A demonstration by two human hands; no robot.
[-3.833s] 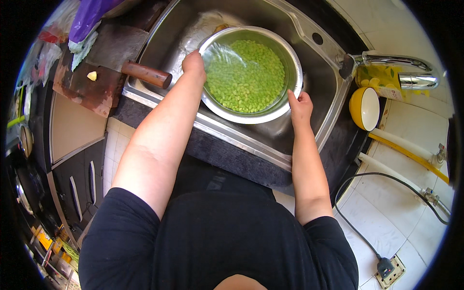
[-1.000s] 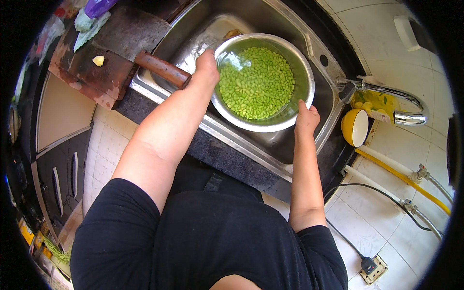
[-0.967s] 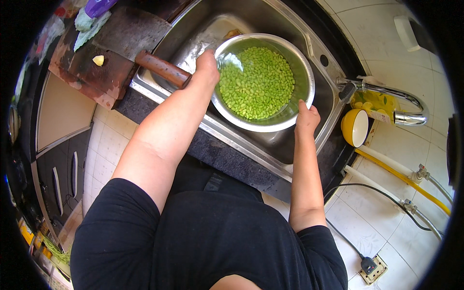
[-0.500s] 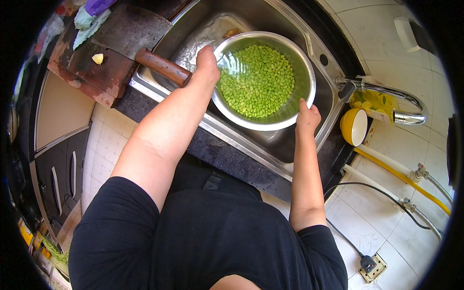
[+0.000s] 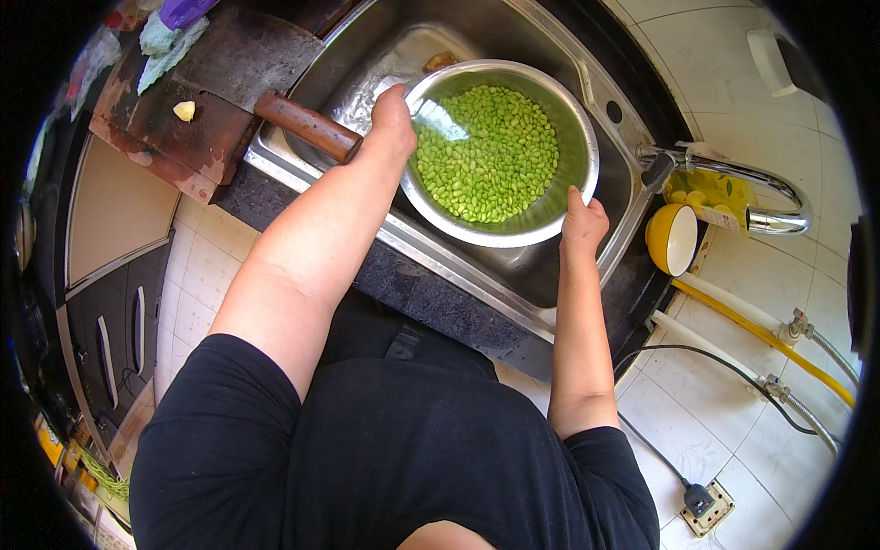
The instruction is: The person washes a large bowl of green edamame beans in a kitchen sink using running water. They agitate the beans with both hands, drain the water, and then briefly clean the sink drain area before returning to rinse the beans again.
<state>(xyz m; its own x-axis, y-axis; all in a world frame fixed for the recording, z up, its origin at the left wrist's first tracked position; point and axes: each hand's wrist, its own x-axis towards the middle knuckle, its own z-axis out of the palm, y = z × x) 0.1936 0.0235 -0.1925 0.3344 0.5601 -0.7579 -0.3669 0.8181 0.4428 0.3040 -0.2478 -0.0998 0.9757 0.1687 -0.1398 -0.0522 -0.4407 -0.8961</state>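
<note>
A round steel bowl (image 5: 576,119) is held in the sink (image 5: 403,41) between my two hands. In it lie many green beans (image 5: 495,156) under clear water, with a bright reflection on the surface near the left rim. My left hand (image 5: 393,124) grips the bowl's left rim; its fingers are mostly hidden behind the bowl. On the opposite side, my right hand (image 5: 583,220) is closed on the lower right rim, thumb on top. A small brown lump (image 5: 440,61) sits in the sink behind the bowl.
A cleaver (image 5: 247,64) with a wooden handle (image 5: 310,126) lies on the brown board (image 5: 165,128), its handle jutting toward the sink beside my left forearm. Garlic clove (image 5: 184,111) lies near the blade. At right are a chrome faucet (image 5: 770,188) and a yellow bowl (image 5: 671,240).
The bright reflection on the water has changed shape. Both hands and the bowl stay almost in the same place.
</note>
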